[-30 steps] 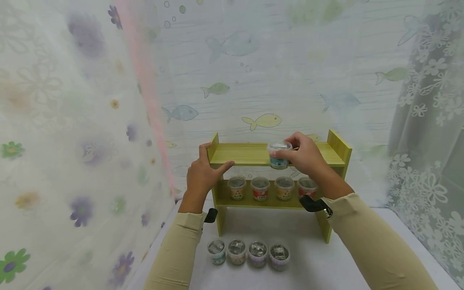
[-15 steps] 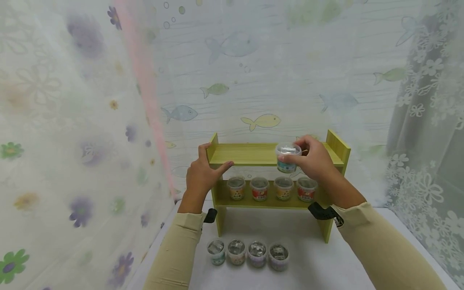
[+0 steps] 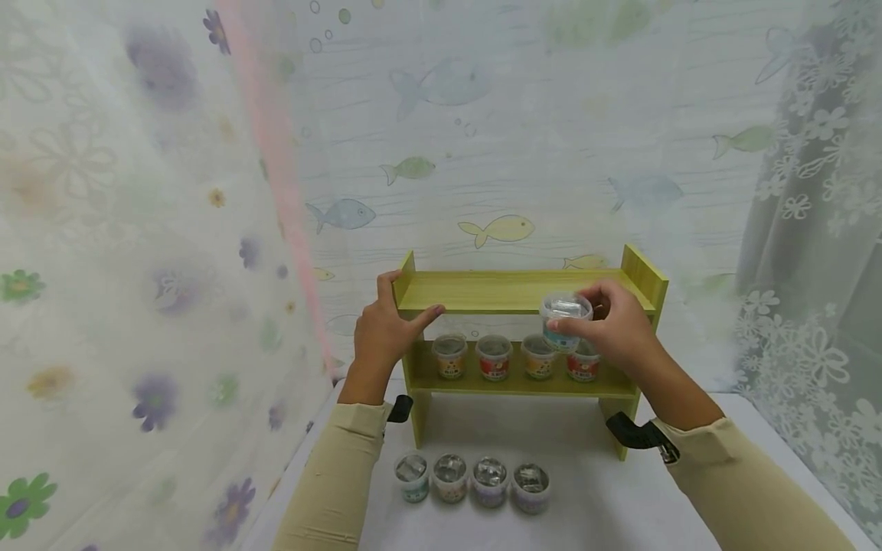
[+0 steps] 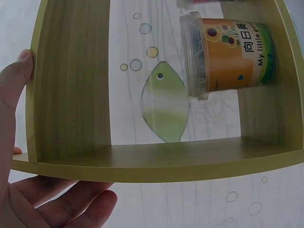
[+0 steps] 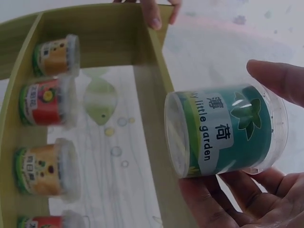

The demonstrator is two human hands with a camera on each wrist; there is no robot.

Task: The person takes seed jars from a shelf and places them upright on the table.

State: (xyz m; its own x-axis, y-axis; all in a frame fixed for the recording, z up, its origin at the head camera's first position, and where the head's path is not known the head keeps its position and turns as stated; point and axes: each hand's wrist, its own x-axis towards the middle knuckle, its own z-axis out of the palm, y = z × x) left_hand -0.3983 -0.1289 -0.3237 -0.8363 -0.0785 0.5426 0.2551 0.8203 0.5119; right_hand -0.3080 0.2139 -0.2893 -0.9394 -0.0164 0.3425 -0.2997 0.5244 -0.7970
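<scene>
My right hand (image 3: pixel 620 327) pinches a clear plastic tub (image 3: pixel 566 321) between thumb and fingers, in front of the right half of the wooden shelf (image 3: pixel 468 291). In the right wrist view the tub's teal label (image 5: pixel 237 126) shows green leaves and "little garden". It overlaps the lower board's right-hand tubs in the head view. My left hand (image 3: pixel 387 330) grips the shelf's upper left corner, thumb along the top board's front edge and fingers round the side panel. On the lower board stand orange-labelled tubs (image 3: pixel 450 360) alternating with red-labelled tubs (image 3: pixel 494 360).
Several more tubs (image 3: pixel 450 480) stand in a row on the white tabletop (image 3: pixel 592 505), in front of the shelf. Fish-printed curtain (image 3: pixel 503 153) hangs behind the shelf, flowered curtain (image 3: pixel 151 306) at the left, and lace curtain (image 3: pixel 820 344) at the right.
My right hand has brought the teal-labelled tub right, down and towards me, from the top board's front edge to before the gap below it. My left hand has kept its place.
</scene>
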